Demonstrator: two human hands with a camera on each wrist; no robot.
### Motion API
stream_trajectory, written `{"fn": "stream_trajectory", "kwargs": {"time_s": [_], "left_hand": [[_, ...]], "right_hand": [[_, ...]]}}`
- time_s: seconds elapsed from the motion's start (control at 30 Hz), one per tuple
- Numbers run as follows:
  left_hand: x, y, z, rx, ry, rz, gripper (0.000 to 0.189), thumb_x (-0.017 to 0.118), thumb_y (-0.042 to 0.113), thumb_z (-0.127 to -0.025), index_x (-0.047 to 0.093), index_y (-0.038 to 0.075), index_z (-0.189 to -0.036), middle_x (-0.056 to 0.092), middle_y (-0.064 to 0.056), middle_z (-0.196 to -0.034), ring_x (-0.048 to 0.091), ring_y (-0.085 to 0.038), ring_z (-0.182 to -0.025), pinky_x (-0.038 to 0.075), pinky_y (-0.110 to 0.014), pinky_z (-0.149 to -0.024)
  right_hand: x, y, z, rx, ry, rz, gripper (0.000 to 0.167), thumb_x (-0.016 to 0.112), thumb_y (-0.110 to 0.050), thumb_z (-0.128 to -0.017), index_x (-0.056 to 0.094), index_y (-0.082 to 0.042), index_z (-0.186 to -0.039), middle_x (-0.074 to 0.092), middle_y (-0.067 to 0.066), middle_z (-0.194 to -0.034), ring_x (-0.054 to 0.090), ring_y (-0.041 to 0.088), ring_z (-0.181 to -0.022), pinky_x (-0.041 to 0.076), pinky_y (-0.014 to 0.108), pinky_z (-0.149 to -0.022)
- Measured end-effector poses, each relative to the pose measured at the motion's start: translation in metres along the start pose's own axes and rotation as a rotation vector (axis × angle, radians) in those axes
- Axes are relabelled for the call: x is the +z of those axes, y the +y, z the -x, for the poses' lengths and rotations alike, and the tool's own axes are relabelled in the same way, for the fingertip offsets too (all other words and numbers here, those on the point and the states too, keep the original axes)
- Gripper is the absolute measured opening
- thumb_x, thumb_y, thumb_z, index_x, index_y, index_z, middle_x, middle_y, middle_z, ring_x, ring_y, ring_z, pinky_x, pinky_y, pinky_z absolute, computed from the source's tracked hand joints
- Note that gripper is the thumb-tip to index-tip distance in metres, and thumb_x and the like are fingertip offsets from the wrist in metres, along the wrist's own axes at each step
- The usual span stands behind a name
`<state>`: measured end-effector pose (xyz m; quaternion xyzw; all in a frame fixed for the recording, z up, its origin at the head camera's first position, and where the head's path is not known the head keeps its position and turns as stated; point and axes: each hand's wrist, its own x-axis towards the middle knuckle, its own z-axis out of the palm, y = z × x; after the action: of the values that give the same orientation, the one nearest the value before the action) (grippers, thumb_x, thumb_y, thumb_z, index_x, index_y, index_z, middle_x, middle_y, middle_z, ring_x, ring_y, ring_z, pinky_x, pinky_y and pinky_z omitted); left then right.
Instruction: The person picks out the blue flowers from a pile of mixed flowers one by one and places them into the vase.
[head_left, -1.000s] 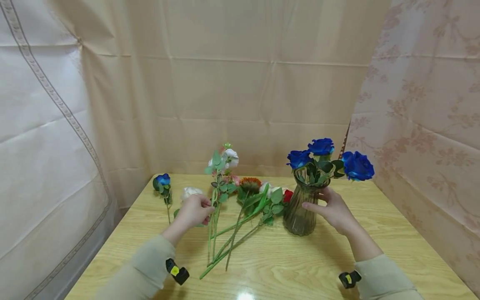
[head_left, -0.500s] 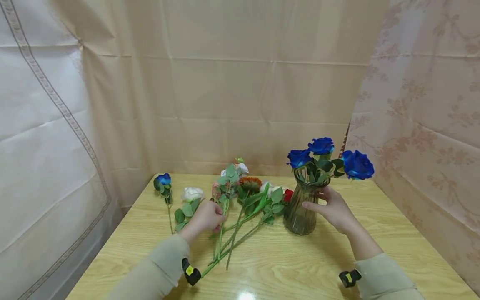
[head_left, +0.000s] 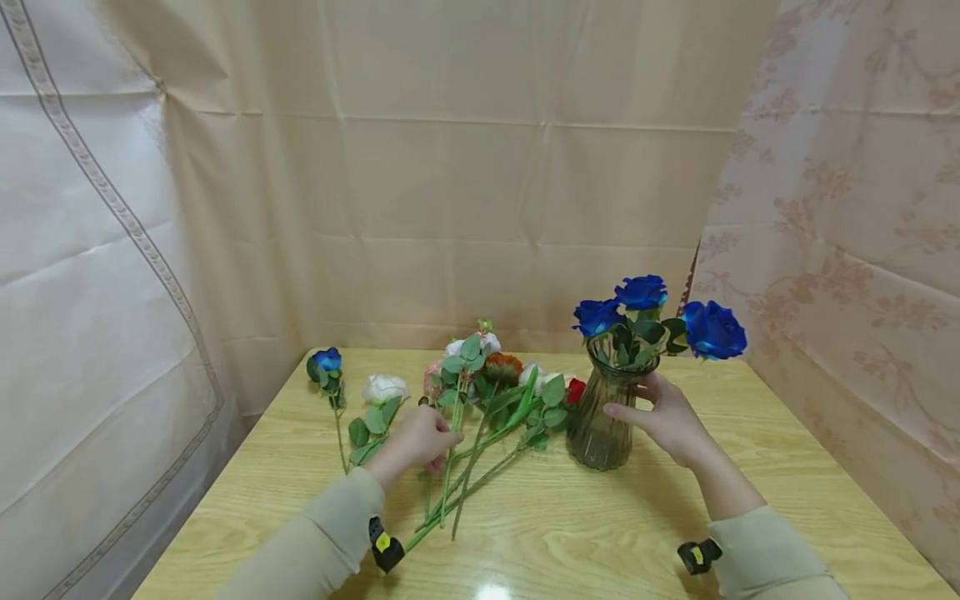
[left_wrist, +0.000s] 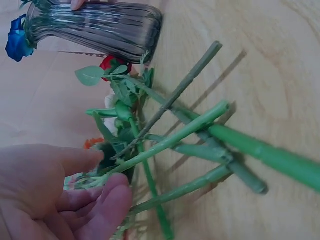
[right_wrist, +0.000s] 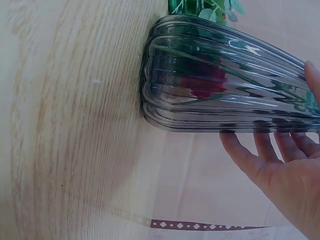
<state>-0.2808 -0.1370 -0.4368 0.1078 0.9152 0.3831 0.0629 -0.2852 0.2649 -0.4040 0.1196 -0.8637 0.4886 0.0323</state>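
Observation:
In the head view, my left hand [head_left: 422, 440] is at the stems of the flowers piled mid-table. A thin green stem [left_wrist: 165, 142] runs between its thumb and curled fingers in the left wrist view; a second stem [left_wrist: 185, 191] passes behind the fingertips. Leaves and white blooms [head_left: 489, 342] lie beyond the hand, beside a pink bloom [head_left: 432, 377]. My right hand [head_left: 670, 423] holds the ribbed smoky glass vase [head_left: 600, 425] near its neck, thumb on the near side. Blue roses [head_left: 715, 330] stand in the vase, which is upright on the table.
On the left lie a blue rose [head_left: 327, 360] and a white rose [head_left: 386, 388]. An orange flower [head_left: 503, 367] and a red rose [head_left: 575, 391] lie between the left hand and the vase. Curtains hang behind the wooden table [head_left: 570, 542].
My left hand has moved right and lowered the white and pink flowers onto the pile. One stem has since shifted right, apart from the other. The right hand and vase stay almost still.

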Motion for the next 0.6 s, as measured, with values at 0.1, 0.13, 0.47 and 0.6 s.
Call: {"fn": "stream_trajectory", "kwargs": {"time_s": [0.1, 0.13, 0.47, 0.6], "left_hand": [[-0.007, 0.003, 0.0, 0.009, 0.038, -0.051, 0.045, 0.068, 0.028, -0.1, 0.062, 0.006, -0.061, 0.055, -0.005, -0.046, 0.061, -0.022, -0.042, 0.054, -0.034, -0.046], [-0.01, 0.005, 0.0, 0.015, 0.057, -0.079, 0.047, 0.068, 0.03, -0.1, 0.062, 0.007, -0.06, 0.051, -0.002, -0.044, 0.057, -0.019, -0.039, 0.051, -0.032, -0.044], [-0.045, 0.014, 0.01, 0.041, 0.277, -0.233, 0.029, 0.067, 0.04, -0.098, 0.075, 0.014, -0.088, 0.06, 0.003, -0.064, 0.051, -0.014, -0.052, 0.041, -0.032, -0.047], [-0.063, 0.012, 0.014, 0.032, 0.37, -0.269, 0.041, 0.065, 0.045, -0.098, 0.073, 0.009, -0.118, 0.072, -0.006, -0.1, 0.067, -0.022, -0.079, 0.055, -0.041, -0.065]], "right_hand": [[0.0, 0.0, 0.0, -0.001, 0.0, 0.0, 0.092, 0.079, -0.043, -0.089, 0.03, -0.006, -0.158, 0.038, 0.022, -0.156, 0.037, 0.048, -0.14, 0.041, 0.068, -0.101], [0.0, 0.0, 0.0, -0.002, 0.0, -0.001, 0.092, 0.079, -0.043, -0.09, 0.03, -0.006, -0.158, 0.037, 0.022, -0.157, 0.037, 0.048, -0.14, 0.042, 0.068, -0.101], [0.001, 0.0, 0.0, -0.004, 0.0, 0.004, 0.091, 0.079, -0.043, -0.09, 0.03, -0.007, -0.158, 0.038, 0.022, -0.157, 0.037, 0.048, -0.14, 0.042, 0.068, -0.101], [0.0, -0.002, 0.001, -0.005, 0.001, 0.006, 0.091, 0.079, -0.042, -0.09, 0.031, -0.008, -0.159, 0.038, 0.021, -0.157, 0.037, 0.048, -0.139, 0.042, 0.068, -0.1]]}}
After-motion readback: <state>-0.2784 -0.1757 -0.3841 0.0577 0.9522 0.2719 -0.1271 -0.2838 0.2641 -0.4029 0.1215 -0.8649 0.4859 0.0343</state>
